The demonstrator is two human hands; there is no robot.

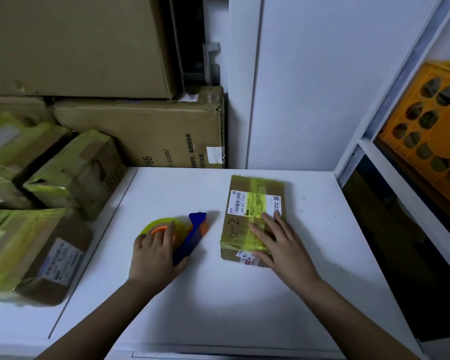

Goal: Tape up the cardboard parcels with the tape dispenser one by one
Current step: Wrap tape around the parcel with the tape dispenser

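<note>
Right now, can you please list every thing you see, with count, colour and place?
parcel: one, brown with yellow-green tape, on table, right of centre
tape dispenser: one, blue and orange with yellow-green roll, left of that parcel
taped parcels: at least four, brown with yellow-green tape, piled at left
large boxes: at least two, brown, stacked at back left
crate: one, orange, on shelf at right
table: one, white
left hand: grips the tape dispenser
right hand: flat on the parcel
</note>
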